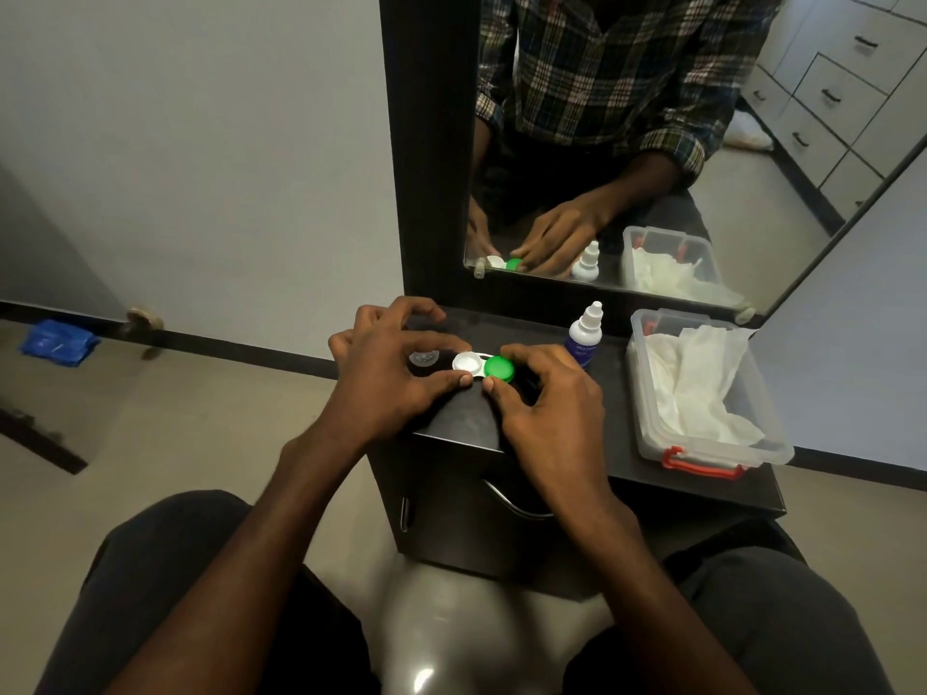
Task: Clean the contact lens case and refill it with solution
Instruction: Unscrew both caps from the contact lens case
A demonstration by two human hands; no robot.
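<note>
A white contact lens case [465, 363] lies on the dark cabinet top [617, 423]. Its left well is uncovered; its right well carries a green cap [499, 369]. My left hand [396, 373] pinches the case's left end between thumb and fingers. My right hand [544, 398] grips the green cap with thumb and forefinger. A loose clear cap [424, 362] lies on the top under my left fingers. The solution bottle [584, 336], white with a blue label and its nozzle cap on, stands upright just right of my hands.
A clear plastic box [767, 433] with a red latch, holding crumpled tissues [697, 383], sits at the right of the top. A dark-framed mirror [426, 143] stands right behind. The cabinet's front edge is under my wrists. My knees flank a grey stool.
</note>
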